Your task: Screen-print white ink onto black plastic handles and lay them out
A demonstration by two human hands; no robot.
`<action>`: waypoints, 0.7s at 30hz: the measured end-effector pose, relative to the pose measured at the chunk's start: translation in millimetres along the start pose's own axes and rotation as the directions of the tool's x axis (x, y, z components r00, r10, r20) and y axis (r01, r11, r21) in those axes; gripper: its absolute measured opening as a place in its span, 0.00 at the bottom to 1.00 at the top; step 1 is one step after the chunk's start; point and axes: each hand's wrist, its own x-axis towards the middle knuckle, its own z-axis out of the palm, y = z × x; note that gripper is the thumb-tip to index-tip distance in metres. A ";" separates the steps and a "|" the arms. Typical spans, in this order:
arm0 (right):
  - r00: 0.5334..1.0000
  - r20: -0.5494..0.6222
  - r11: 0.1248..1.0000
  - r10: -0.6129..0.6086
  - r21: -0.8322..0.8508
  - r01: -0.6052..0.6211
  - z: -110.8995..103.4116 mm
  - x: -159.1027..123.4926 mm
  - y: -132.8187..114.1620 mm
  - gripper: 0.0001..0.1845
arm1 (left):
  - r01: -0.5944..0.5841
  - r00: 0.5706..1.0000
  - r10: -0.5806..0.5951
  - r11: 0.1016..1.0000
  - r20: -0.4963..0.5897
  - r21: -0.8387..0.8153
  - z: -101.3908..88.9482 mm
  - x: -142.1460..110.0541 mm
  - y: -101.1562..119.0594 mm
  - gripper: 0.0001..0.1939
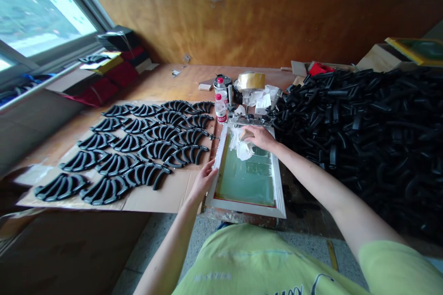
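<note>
A screen printing frame (279, 193) with a pale metal border and green mesh (242, 182) lies in front of me. My left hand (205, 177) grips the frame's left side, its fingers at the outer edge. Near the far end of the mesh, my right hand (262, 138) is closed around a small tan squeegee (247, 134), partly hidden by the fingers. White ink (244, 151) is smeared on the mesh just below and beside it. A clamp bar (247, 120) runs along the frame's far end.
Rows of curved black parts (119, 163) lie on cardboard (152, 200) to the left. A big heap of black parts (356, 119) fills the right. Behind the frame stand two red-capped bottles (220, 109), a tape roll (251, 81) and crumpled white paper (263, 102).
</note>
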 end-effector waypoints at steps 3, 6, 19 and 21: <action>0.979 -0.127 0.980 0.157 -0.102 -0.170 -22.8 27.0 12.3 0.33 | -0.032 0.998 0.031 0.999 0.053 0.004 -6.5 -11.2 28.5 0.38; 0.899 -0.347 0.939 0.269 -0.115 -0.325 -47.2 18.4 43.1 0.28 | -0.165 0.986 0.165 0.986 0.039 -0.007 -6.0 -14.6 66.2 0.27; 0.977 -0.023 0.970 0.214 -0.111 -0.215 40.0 -75.8 8.8 0.09 | -0.110 0.991 0.129 0.929 0.028 -0.354 62.9 8.9 84.7 0.25; 0.984 -0.088 0.977 0.155 -0.135 -0.166 44.8 -79.3 -25.2 0.05 | 0.142 0.972 -0.089 0.959 0.217 -0.246 73.1 -2.1 45.4 0.27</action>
